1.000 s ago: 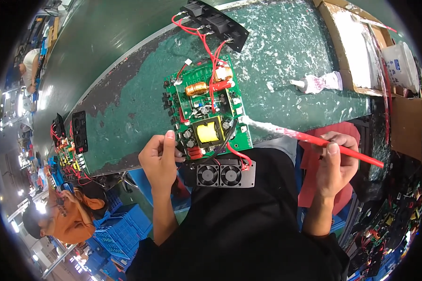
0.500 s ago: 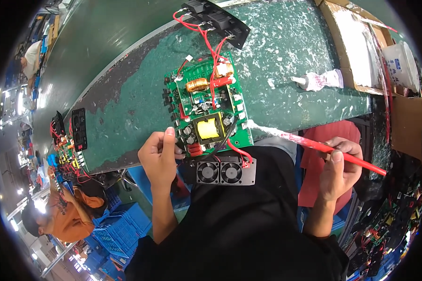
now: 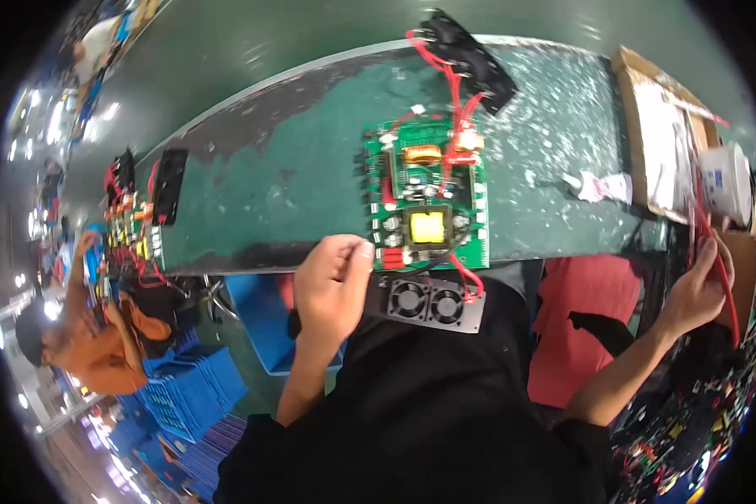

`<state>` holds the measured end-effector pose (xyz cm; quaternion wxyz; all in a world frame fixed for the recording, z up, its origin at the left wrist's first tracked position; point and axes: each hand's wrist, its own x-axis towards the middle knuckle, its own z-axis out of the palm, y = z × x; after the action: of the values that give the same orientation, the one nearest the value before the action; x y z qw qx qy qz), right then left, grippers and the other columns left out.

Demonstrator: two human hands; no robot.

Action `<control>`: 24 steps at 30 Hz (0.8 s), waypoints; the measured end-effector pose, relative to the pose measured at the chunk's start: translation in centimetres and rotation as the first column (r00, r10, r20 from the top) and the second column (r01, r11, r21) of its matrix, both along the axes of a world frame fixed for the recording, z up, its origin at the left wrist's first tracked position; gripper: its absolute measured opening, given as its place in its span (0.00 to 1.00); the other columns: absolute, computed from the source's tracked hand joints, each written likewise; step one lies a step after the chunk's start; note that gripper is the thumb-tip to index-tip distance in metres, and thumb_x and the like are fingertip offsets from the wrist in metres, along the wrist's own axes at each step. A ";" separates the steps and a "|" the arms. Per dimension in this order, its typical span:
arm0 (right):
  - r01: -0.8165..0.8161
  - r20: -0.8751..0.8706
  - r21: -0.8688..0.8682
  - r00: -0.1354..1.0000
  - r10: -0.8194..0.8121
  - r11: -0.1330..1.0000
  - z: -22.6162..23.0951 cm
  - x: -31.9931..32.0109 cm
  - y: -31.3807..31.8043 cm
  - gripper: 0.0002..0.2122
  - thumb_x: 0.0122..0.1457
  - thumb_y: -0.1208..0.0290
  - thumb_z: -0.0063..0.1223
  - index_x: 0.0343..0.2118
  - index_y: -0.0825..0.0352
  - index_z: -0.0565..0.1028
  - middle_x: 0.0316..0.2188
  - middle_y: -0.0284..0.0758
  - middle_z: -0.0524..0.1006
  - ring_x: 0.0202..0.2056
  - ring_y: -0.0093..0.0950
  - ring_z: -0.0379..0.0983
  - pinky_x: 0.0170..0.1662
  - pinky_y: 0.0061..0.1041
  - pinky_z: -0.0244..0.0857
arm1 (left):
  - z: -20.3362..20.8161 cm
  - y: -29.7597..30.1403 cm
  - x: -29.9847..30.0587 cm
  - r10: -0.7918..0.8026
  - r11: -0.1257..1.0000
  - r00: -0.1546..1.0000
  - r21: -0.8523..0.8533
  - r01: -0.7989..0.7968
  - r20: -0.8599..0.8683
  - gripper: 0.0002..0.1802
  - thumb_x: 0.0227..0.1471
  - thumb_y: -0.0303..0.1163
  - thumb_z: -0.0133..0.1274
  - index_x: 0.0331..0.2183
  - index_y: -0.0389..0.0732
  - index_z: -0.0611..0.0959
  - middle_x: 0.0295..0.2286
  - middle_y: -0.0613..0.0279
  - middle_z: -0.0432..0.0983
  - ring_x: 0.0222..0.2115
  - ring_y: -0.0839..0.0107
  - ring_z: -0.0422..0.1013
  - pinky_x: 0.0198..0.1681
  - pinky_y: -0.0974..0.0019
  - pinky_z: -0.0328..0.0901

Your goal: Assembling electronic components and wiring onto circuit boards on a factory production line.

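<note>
Seen from above at a workbench (image 3: 269, 193) with a worn green top: left hand (image 3: 332, 281) curled at the near-left corner of a green circuit board (image 3: 424, 206), fingertips (image 3: 363, 252) pinched against the board's edge. Board lying flat near the bench's front edge, yellow block (image 3: 427, 227) toward its near end, copper coil (image 3: 422, 154) toward its far end. Red wires (image 3: 449, 80) running from the far end up to a black socket panel (image 3: 470, 52) lying farther back on the bench. Hanging just below the board's near edge, over a dark-clothed lap: a grey metal bracket with two small black fans (image 3: 428, 304), joined to the board by a looped red wire (image 3: 469, 281). Right hand (image 3: 695, 290) stretched far out to the right, well apart from the board, fingers closed around a thin red tool (image 3: 718, 269) standing nearly upright; its tip not clear against the clutter. Right of the board, a small white tube (image 3: 601, 186) lying on the bench, with an open cardboard box (image 3: 659, 139) and a white cup (image 3: 725, 181) beyond it. Far left along the bench, more boards with red wires (image 3: 130, 223), and a person in an orange top (image 3: 101, 353) bent over them beside stacked blue crates (image 3: 185, 403).
</note>
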<state>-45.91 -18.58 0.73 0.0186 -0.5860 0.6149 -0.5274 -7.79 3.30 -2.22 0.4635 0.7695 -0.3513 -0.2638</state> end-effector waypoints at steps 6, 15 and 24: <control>-0.208 0.031 -0.075 0.977 0.210 0.975 3.2 1.5 -1.2 0.11 0.65 0.71 0.51 0.40 0.77 0.75 0.38 0.41 0.79 0.39 0.31 0.78 0.45 0.26 0.74 | 0.9 2.1 -2.1 0.088 0.995 0.996 0.042 -0.088 -0.016 0.09 0.55 0.27 0.57 0.36 0.33 0.80 0.31 0.60 0.78 0.30 0.78 0.73 0.32 0.74 0.67; -0.947 0.235 0.052 0.320 0.918 0.317 9.4 16.3 4.3 0.11 0.60 0.79 0.52 0.43 0.71 0.66 0.38 0.48 0.75 0.38 0.35 0.75 0.46 0.32 0.73 | -1.5 2.9 -3.5 0.187 0.970 0.889 -0.063 -0.234 -0.417 0.16 0.52 0.31 0.61 0.33 0.35 0.70 0.25 0.57 0.75 0.24 0.70 0.75 0.29 0.67 0.69; -0.950 0.181 0.291 0.172 0.968 0.114 9.9 24.9 7.4 0.16 0.53 0.78 0.61 0.35 0.69 0.61 0.31 0.51 0.78 0.32 0.35 0.79 0.41 0.28 0.74 | -3.0 3.2 -3.7 0.150 0.958 0.868 -0.148 -0.246 -0.473 0.12 0.52 0.27 0.58 0.33 0.35 0.72 0.24 0.55 0.74 0.23 0.62 0.73 0.27 0.62 0.67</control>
<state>-21.05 -11.14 10.59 0.4371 -0.8435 0.1732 -0.2598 -11.44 6.50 -5.24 0.6339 0.6664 -0.1762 -0.3508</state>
